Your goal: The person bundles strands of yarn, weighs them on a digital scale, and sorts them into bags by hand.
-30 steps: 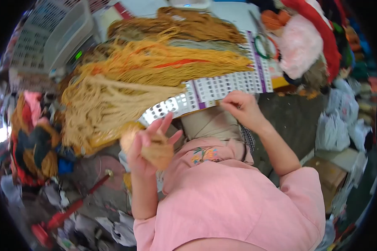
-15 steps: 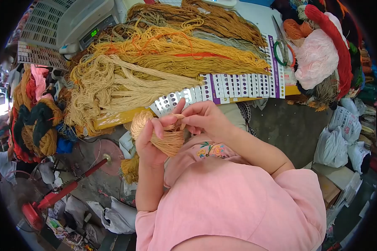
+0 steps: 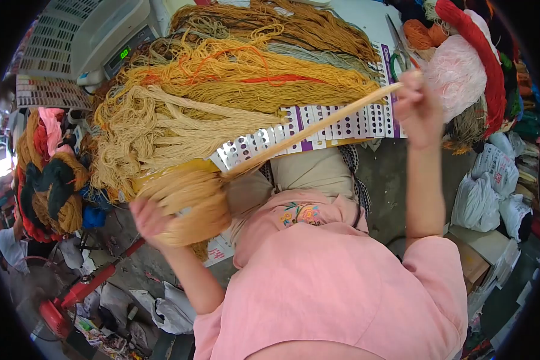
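Observation:
A tan skein of thread (image 3: 192, 207) stretches between my two hands, blurred by motion. Its wide, looped bundle hangs at my left hand (image 3: 151, 221), whose fingers grip the outer side. From that bundle a narrow strand runs up to the right, across the row of white cards with punched holes (image 3: 342, 122). My right hand (image 3: 421, 114) is closed on the strand's far end, raised near the scissors (image 3: 397, 45). Beige hanks of thread (image 3: 162, 129) lie on the table just beyond my left hand.
Yellow hanks (image 3: 234, 63) and brown hanks (image 3: 294, 27) cover the table behind. A scale (image 3: 117, 39) stands at the back left. Pink thread (image 3: 456, 78) and a red hank (image 3: 477, 54) lie at the right. Below stand a red fan (image 3: 78, 294) and white bags (image 3: 477, 201).
My hands were close together at the skein. Now my right hand has swung up and right with the strand, and my left hand has moved left, drawing the skein out long.

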